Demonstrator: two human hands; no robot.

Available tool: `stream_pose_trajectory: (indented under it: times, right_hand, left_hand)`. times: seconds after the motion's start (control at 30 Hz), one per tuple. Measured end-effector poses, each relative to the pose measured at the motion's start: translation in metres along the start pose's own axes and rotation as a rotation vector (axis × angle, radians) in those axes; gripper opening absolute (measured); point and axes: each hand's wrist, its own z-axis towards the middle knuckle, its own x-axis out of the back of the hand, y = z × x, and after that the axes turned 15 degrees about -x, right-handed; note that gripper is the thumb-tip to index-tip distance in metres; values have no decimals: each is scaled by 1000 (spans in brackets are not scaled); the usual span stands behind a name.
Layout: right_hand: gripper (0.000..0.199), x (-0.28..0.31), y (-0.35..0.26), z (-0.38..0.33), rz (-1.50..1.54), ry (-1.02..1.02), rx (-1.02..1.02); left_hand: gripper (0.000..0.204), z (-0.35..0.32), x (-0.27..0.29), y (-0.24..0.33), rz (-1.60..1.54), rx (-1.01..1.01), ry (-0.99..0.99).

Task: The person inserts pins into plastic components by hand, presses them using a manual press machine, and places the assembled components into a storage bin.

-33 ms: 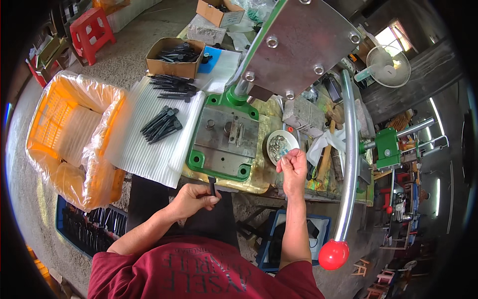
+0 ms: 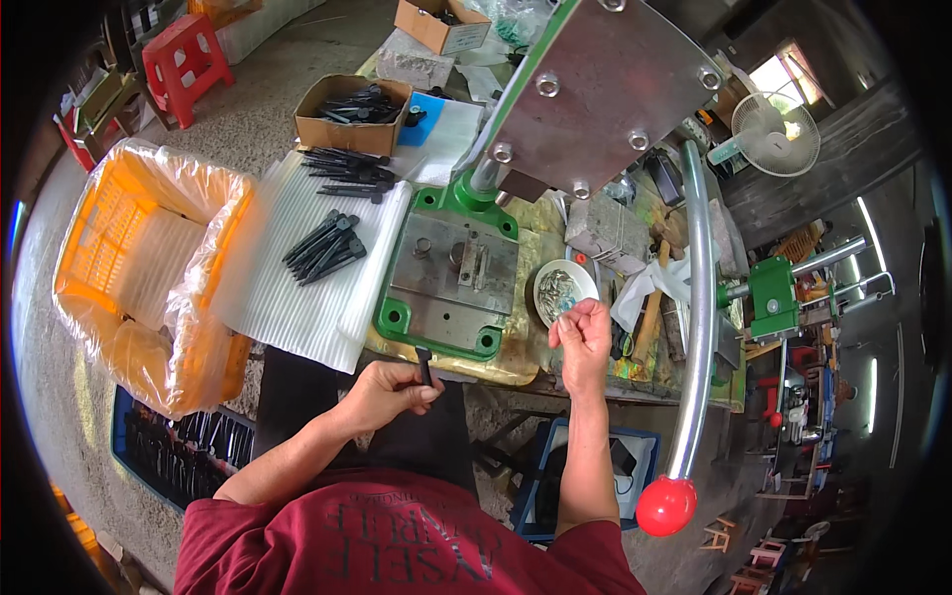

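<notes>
A black part is being pinched at frame centre.
The left hand (image 2: 389, 389) grip is being closed on the black part (image 2: 424, 365); the right hand (image 2: 583, 332) fingertips are being pinched together beside the small dish (image 2: 563, 292), contents indiscernible.

A grey concrete floor (image 2: 258, 109) spreads far beyond the fingers, with a red plastic stool (image 2: 188, 55) at upper left. A white fan (image 2: 778, 134) stands upper right, before a daylit window (image 2: 783, 74).
</notes>
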Motion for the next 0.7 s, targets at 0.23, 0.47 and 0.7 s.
stream_pose_trajectory:
  times: [0.23,0.47,0.7]
  right_hand:
    - [18,-59,3,-41,118,-167,-9]
    - [20,-94,16,-61,263,-241,-54]
    - [22,-101,17,-65,300,-213,-78]
  left_hand:
    - [16,18,-11,24,-205,-124,121]
    - [15,18,-17,20,-620,-169,335]
    - [15,13,-16,18,-675,-159,348]
